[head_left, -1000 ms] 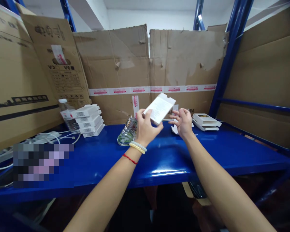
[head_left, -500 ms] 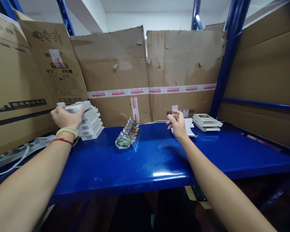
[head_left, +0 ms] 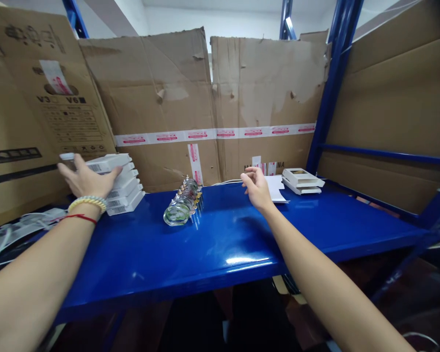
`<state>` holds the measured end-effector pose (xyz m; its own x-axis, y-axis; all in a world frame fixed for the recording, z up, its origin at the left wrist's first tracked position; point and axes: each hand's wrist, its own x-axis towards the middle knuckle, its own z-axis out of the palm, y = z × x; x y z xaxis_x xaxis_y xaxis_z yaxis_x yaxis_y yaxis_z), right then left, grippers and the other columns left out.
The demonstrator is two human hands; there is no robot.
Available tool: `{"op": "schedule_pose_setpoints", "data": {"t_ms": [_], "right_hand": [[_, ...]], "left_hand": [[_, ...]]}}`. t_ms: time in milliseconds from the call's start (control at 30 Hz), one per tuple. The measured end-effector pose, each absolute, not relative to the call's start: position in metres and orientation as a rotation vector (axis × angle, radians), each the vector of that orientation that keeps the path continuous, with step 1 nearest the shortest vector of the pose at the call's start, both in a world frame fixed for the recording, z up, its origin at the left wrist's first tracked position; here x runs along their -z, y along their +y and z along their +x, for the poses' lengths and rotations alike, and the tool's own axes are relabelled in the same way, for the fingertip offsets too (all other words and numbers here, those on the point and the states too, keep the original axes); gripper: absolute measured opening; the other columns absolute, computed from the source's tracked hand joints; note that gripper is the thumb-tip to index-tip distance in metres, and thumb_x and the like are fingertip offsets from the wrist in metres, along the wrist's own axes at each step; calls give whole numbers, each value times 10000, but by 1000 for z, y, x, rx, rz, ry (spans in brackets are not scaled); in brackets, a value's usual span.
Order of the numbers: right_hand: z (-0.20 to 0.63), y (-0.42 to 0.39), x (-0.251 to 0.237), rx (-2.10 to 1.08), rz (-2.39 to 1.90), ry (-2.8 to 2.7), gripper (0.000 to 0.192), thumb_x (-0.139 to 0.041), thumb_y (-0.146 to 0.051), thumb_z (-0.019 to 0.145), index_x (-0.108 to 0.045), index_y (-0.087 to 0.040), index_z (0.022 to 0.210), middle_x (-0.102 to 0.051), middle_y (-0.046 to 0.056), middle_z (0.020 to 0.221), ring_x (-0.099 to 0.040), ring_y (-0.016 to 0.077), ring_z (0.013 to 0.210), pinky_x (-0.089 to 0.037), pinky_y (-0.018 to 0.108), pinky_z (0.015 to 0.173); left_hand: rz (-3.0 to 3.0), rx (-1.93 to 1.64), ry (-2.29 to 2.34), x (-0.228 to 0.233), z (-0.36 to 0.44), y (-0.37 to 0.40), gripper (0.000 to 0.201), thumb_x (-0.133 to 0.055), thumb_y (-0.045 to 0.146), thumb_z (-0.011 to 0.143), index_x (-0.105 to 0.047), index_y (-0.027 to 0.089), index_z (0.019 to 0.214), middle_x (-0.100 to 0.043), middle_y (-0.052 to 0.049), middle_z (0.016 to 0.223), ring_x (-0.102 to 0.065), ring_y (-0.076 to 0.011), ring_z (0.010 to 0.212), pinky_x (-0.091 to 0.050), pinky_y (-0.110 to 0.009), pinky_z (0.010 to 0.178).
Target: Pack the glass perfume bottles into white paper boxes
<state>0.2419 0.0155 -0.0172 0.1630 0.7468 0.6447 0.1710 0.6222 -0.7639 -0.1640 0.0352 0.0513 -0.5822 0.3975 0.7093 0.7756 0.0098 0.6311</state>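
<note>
L hand [head_left: 83, 180] lies flat on the stack of white boxes [head_left: 121, 190] at the far left of the blue shelf [head_left: 190, 254]. Palm down, fingers [head_left: 66, 174] spread and loose on the top box [head_left: 104, 162]; resting on it, not clamped round it. Stack sits against the cardboard wall [head_left: 161, 107], barcode labels facing out, each box a bit offset from the one below. Beaded band and red string on the L wrist.

R hand [head_left: 255, 186] hangs over the shelf's back-middle, fingers half curled, open, holding nothing. Just right of it lie flat white cards [head_left: 276, 188]; can't tell if the fingertips touch them. Further right, close to the blue upright [head_left: 324, 98], a short pile of flat white packs [head_left: 301, 180].

Between the hands, a row of small glass bottles [head_left: 181, 205] runs front to back, well apart from both. Far left, off the shelf's edge, white cables [head_left: 11, 232] in clear bags. More cardboard on the left and right sides; red-and-white tape strip across the back sheets.
</note>
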Motion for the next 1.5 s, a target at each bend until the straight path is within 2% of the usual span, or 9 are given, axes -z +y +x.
{"op": "schedule_pose_setpoints", "data": {"t_ms": [133,300,433,633,800,933,1233,1333,1500], "right_hand": [[239,17,21,-309,-1087,-1514,214,-616,-378,721,-539,-218,841,-598,18,792,-563,180,744,-469,360,743],[233,16,27,-69,-1172,-1688,40,-555,-228,697,-553,-215,735,-622,58,830,-571,222,833,-460,385,807],[251,22,16,90,-1204,-1542,106,-485,-140,679,-547,-221,707,-623,60,816,-566,225,836,-450,379,830],[335,38,3,330,-1597,-1235,218,-502,-203,716,-592,-160,910,-602,137,994,-516,274,985,-390,408,906],[399,46,17,434,-2040,-1066,598,-655,-440,658,-534,-88,1126,-512,250,1222,-440,377,1158,-321,490,948],[418,54,25,165,-2302,-971,859,-693,-618,592,-500,-59,1214,-475,305,1273,-435,413,1214,-323,486,952],[406,50,12,265,-2058,-841,670,-703,-457,629,-488,-113,1162,-486,263,1245,-407,411,1187,-311,534,943],[378,49,-3,265,-1813,-919,666,-674,-460,640,-447,-144,1180,-465,210,1231,-401,375,1165,-337,511,933],[296,46,-9,358,-1471,-1168,689,-679,-438,607,-403,-198,1191,-442,137,1173,-381,347,1120,-354,527,919]], "left_hand": [[-1202,1674,-1684,-49,-134,33,841,-798,256,543,-327,171,1234,-249,-152,1467,-225,-317,1397,-151,-524,1165],[-1401,1762,-1136,-60,-48,9,583,-698,98,586,-419,167,1094,-405,-122,1285,-382,-303,1257,-293,-522,1090],[-1751,1756,-891,-59,32,-10,355,-642,132,646,-486,174,962,-506,-97,1088,-486,-256,1111,-447,-443,964],[-2374,1425,-1018,-12,98,6,166,-560,181,765,-533,186,928,-556,-82,987,-553,-228,988,-476,-380,920],[-2606,1015,-1103,22,106,14,246,-573,221,764,-576,162,1003,-571,-123,1063,-554,-278,1044,-464,-424,956],[-2654,953,-1183,31,100,15,280,-563,242,778,-583,150,1042,-574,-128,1109,-552,-280,1082,-456,-420,979],[-2695,1101,-1332,36,99,18,296,-591,224,755,-586,153,1042,-579,-132,1127,-544,-287,1127,-425,-436,1016],[-2709,1311,-1413,33,103,16,353,-617,237,756,-570,137,1091,-575,-149,1170,-541,-280,1149,-410,-424,1030],[-2732,1901,-1730,29,105,20,467,-551,444,844,-528,126,1185,-625,-159,1141,-607,-252,1052,-465,-387,931]]}}
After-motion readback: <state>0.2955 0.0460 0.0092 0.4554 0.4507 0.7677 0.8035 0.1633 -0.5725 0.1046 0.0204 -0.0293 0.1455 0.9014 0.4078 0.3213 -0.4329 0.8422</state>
